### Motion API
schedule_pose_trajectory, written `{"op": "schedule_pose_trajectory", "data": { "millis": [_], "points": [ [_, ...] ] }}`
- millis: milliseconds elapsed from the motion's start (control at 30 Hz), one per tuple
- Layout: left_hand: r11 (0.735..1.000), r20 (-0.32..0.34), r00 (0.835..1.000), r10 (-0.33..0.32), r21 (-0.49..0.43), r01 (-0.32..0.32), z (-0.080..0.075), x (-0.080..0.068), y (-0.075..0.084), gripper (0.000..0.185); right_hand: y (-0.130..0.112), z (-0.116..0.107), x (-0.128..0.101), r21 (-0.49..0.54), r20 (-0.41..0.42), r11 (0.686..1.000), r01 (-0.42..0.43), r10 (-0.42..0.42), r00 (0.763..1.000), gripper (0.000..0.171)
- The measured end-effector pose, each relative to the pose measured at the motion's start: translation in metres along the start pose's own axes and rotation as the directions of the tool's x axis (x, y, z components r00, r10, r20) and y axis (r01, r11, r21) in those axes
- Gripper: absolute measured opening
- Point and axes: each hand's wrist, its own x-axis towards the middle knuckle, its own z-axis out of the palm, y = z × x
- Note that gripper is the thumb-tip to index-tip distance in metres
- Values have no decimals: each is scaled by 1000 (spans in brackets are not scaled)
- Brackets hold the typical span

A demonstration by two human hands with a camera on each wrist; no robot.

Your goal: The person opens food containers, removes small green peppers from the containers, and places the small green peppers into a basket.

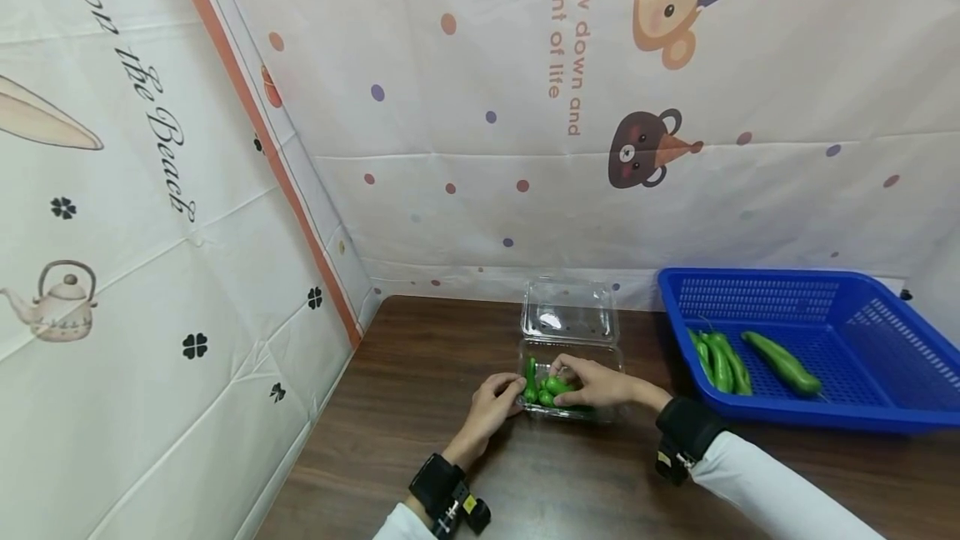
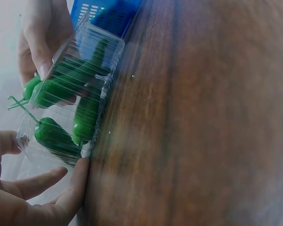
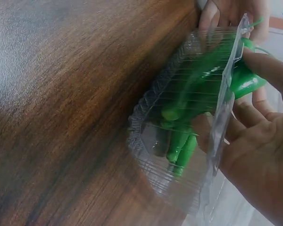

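Two hands at one clear box of green peppers

Two hands are busy at one clear plastic box [image 1: 570, 357] on the brown table [image 1: 420, 407]. The box has its lid standing open at the back. It sits near the middle of the table, just beside one blue basket [image 1: 825, 340].

The left hand [image 1: 497, 401] touches the left end of the box. Its fingers [image 2: 61, 197] are loose and fairly straight, and they press against the plastic corner. They are not wrapped round anything.

The right hand [image 1: 596, 382] reaches into the box from the right side. Its fingers [image 3: 269, 63] bend over one green pepper [image 1: 557, 386] and pinch it right at the rim of the box.

Inside the box I count about three green peppers. They lie packed close together, so I cannot be sure of the number. One of them stands up a bit at the left end, close to the left hand.

The blue basket holds more green peppers [image 1: 750, 361]. I count about three: two lie touching side by side, and one lies a little apart to the right.

Both arms have white sleeves, and each wrist wears one black band. Behind the table hangs a white cloth [image 1: 525, 107] with coloured dots and two cartoon bears.
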Motion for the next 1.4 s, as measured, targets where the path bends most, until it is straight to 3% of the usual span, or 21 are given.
{"op": "schedule_pose_trajectory", "data": {
  "millis": [333, 433, 533, 767, 1033, 1400],
  "points": [
    [1000, 12, 1000, 7, 4, -7, 4, -3, 4, 45, -10, -15, -5, -53, -164, 998, 46, -54, 985, 28],
    [1000, 9, 1000, 25, 9, -25, 5, -2, 5, 45, -17, -26, -6, -105, -235, 993, 59, -83, 969, 28],
    [999, 4, 999, 38, 21, -38, 4, 0, 6, 43, -25, -36, -7, -183, -339, 983, 9, -71, 938, 35],
    [998, -3, 999, 46, 39, -45, 5, 0, 5, 41, -50, -60, -14, -302, -552, 949, -96, -92, 829, 34],
    [999, 28, 999, 34, 25, -34, 1, -3, 7, 45, -83, -85, -36, -313, -720, 935, -169, -117, 684, 37],
    [999, 35, 999, 22, 27, -23, -2, -5, 2, 46, -102, -132, -78, -307, -855, 916, -260, -145, 497, 36]
  ]
}}
